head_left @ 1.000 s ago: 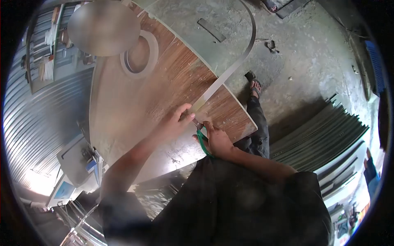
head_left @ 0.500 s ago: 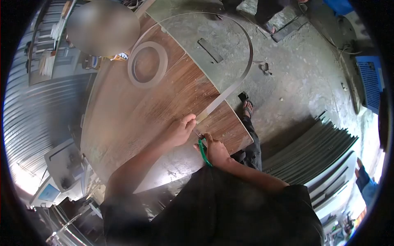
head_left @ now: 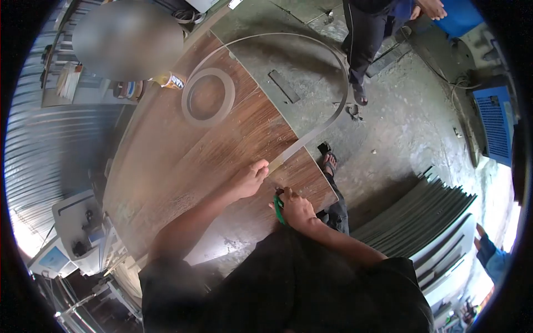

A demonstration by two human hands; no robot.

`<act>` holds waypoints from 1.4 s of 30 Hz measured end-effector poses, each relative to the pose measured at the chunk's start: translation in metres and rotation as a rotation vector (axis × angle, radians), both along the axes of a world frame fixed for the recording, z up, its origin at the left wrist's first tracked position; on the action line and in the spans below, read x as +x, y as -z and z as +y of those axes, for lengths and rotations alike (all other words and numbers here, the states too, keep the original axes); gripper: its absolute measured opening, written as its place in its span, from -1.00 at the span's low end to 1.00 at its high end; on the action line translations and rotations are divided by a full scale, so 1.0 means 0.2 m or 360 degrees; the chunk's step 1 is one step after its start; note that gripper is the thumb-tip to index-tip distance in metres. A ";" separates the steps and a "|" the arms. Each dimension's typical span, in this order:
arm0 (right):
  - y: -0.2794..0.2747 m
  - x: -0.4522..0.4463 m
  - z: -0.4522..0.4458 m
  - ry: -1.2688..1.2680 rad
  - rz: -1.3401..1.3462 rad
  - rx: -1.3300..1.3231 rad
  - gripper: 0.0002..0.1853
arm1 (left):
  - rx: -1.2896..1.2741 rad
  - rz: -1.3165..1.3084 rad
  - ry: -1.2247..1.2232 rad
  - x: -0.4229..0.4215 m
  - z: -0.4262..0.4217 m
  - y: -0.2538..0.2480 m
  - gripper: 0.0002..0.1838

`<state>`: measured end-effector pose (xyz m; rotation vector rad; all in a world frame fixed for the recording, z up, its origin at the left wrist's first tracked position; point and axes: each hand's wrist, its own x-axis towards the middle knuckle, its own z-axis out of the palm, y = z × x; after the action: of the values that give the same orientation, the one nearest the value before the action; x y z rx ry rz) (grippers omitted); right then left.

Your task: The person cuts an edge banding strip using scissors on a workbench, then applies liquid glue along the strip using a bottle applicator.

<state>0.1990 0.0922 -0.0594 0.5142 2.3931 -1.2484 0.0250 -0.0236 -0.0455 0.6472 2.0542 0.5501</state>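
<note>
My left hand (head_left: pixel 251 180) pinches the yellowish end of a long pale strip (head_left: pixel 305 139) above the wood-grain table (head_left: pixel 222 144). The strip runs over the table's right edge, loops over the floor and curves back toward the table's far end. Just below and to the right, my right hand (head_left: pixel 297 208) is closed on green-handled scissors (head_left: pixel 278 208); their blades are mostly hidden and apart from the strip. A roll of pale band (head_left: pixel 229 100) lies flat on the table beyond my left hand.
A person in dark trousers (head_left: pixel 363 39) stands on the floor beyond the table. Long dark strips (head_left: pixel 411 213) are stacked at the right, near another person's blue sleeve (head_left: pixel 491 255). A yellow container (head_left: pixel 169 80) is at the table's far left. A blue box (head_left: pixel 494 125) sits far right.
The scissors in my right hand have drawn back from the strip's end. The view has shifted, showing more of the strip's loop. The person beyond the table has come further into view.
</note>
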 end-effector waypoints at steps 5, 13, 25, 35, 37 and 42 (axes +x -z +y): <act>0.05 0.00 -0.08 -0.0193 0.0184 0.0417 -0.29 | 0.0025 0.0027 -0.0065 -0.07 -0.06 0.00 -0.62; -0.21 -0.29 0.24 -0.0333 0.0496 0.0686 -0.21 | 0.0088 0.0286 -0.0058 -0.15 -0.07 0.00 -0.66; 0.23 -0.59 0.87 -0.0444 0.1151 0.0700 -0.71 | 0.0242 0.0012 -0.0499 -0.27 -0.05 -0.22 -0.62; -1.07 -1.03 0.24 -0.0919 0.1099 0.0422 -0.67 | 0.0141 0.1555 -0.0019 -0.20 -0.08 0.33 -0.52; -1.13 -1.16 -0.06 -0.1145 0.1176 0.0279 -0.71 | 0.0301 0.1393 -0.0148 -0.21 -0.06 0.41 -0.56; -0.96 -1.42 -0.83 -0.1483 0.1102 0.0316 -0.74 | 0.0770 0.1350 -0.0537 -0.13 -0.03 0.41 -0.55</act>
<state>-0.0858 -0.0742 0.1320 -1.0581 2.7096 -0.7996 -0.0012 -0.0293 -0.1279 0.9258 2.8841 1.1342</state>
